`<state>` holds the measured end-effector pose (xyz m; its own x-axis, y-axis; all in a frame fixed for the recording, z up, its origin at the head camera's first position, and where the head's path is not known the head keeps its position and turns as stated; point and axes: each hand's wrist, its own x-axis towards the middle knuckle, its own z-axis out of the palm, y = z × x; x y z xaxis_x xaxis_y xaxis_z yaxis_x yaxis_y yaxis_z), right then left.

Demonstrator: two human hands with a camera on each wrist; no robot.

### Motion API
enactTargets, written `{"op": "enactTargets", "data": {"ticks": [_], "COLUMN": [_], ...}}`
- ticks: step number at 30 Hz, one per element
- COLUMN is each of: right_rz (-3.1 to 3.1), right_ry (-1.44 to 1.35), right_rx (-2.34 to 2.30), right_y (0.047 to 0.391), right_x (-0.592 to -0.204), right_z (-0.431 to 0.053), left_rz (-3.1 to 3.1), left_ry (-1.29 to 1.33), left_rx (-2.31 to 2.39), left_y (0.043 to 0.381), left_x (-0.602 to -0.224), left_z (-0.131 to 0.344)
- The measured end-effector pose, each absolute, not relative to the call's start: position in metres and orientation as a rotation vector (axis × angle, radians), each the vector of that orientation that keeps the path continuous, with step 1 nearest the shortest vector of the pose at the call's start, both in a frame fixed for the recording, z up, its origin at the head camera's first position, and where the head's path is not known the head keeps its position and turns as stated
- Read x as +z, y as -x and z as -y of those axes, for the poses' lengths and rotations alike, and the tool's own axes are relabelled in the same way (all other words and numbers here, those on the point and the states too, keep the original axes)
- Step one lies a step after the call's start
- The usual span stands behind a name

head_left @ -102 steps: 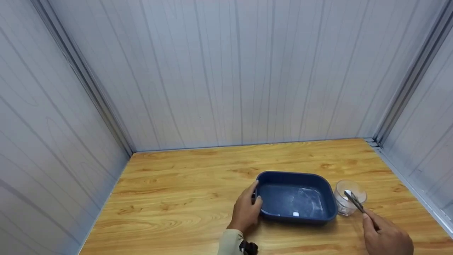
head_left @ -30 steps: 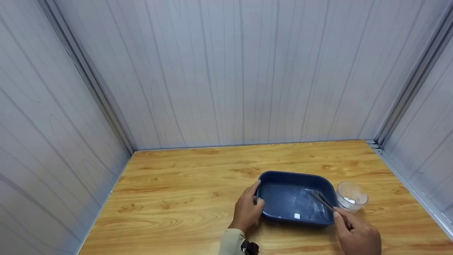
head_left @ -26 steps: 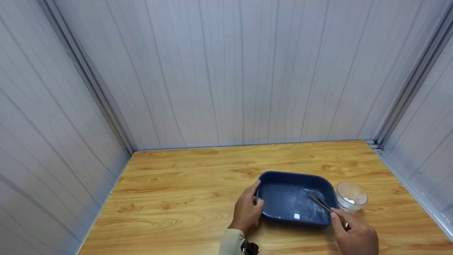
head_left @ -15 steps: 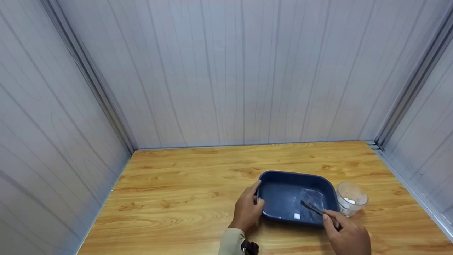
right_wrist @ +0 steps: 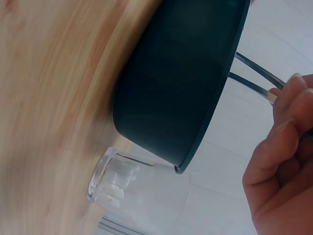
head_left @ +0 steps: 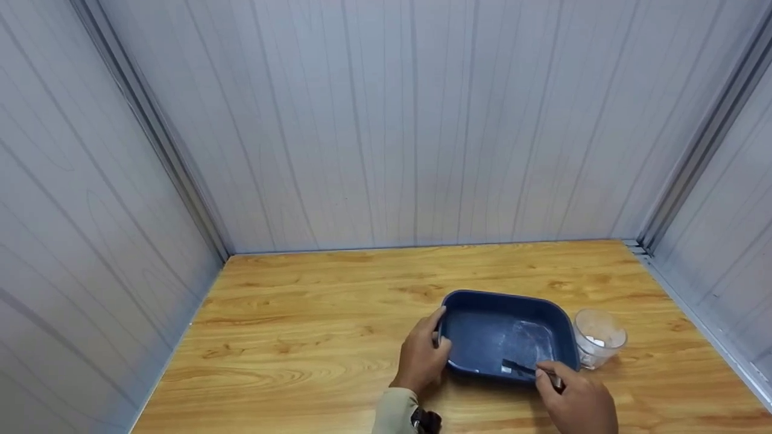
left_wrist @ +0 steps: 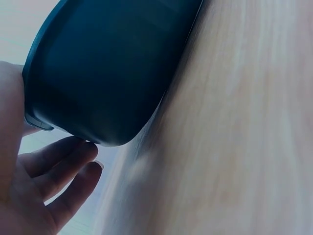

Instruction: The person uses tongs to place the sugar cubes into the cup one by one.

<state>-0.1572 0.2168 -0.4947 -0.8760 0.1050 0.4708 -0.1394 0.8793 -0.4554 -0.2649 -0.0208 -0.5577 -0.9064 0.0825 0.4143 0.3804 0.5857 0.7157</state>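
Observation:
A dark blue rectangular basin (head_left: 458,298) sits on the table. My left hand (head_left: 420,354) grips its left end, thumb at the rim; in the left wrist view the fingers (left_wrist: 73,164) meet the outer wall. Over the near right rim, my right hand (head_left: 580,396) pinches metal tweezers (head_left: 528,367), which slant down into the basin. Their tips overlap a small white block (head_left: 505,369) on the basin floor by its near wall. The right wrist view shows both tweezer arms (right_wrist: 257,88) spread apart, their ends hidden behind the basin wall.
A clear glass (head_left: 603,322) stands close beside the basin's right end, with white pieces (head_left: 594,341) at its bottom. Pale powdery smears mark the basin floor's right half. Light panelled walls (head_left: 386,120) enclose the wooden table (head_left: 301,319) at the back and sides.
The tweezers moved from inside the glass into the basin, then left and toward its near wall, reaching the white block. The left hand keeps its grip on the basin.

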Motion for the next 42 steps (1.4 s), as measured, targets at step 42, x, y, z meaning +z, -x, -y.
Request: {"op": "enactTargets", "data": {"ticks": [42], "right_rz": [2.61], "right_ry": [-0.123], "right_rx": [0.691], "right_y": [0.164], "right_x": [-0.49], "right_z": [-0.195], "left_rz": [2.469], "left_ry": [0.387], "left_rx": [-1.235], "left_y": [0.265], "left_x": [-0.557], "left_z": [0.02]}}
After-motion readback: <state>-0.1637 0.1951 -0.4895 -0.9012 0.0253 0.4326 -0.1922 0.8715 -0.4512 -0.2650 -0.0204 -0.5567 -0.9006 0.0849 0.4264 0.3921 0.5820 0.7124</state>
